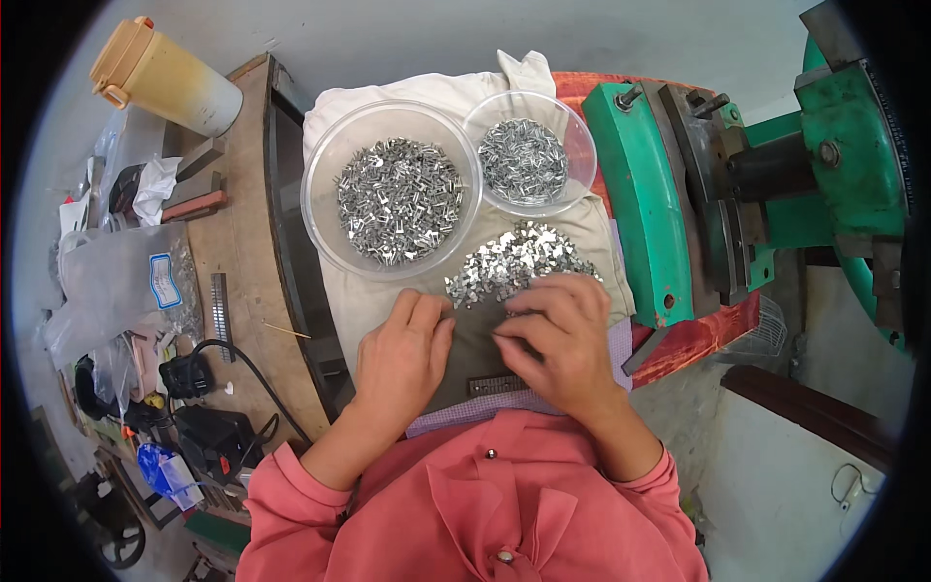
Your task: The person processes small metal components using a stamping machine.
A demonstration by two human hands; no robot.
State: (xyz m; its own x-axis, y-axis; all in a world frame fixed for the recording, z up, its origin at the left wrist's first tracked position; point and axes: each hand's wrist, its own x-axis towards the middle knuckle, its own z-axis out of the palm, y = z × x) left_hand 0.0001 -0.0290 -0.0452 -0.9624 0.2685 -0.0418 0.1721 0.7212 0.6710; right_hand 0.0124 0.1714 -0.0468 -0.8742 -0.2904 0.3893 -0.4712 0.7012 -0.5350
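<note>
A worker in a pink shirt sorts small metal clips on a cloth-covered lap beside a green press.

Both hands rest close together on the cream cloth (388, 291), at the near edge of a loose pile of shiny metal clips (514, 260). The left hand (401, 361) lies knuckles up, fingers curled, just touching the pile's left edge. The right hand (561, 341) has its fingers bent and pinched over the pile's near edge; whether it grips a clip cannot be told. Just behind the pile stand two clear plastic bowls: a large bowl (325, 209) to the left, a small bowl (582, 145) to the right, both holding more clips. A dark toothed metal strip (497, 385) lies between the wrists, nearer the worker than the pile. The green press (645, 213) stands right of the pile; a tan-capped bottle (165, 76) lies far left of it.
</note>
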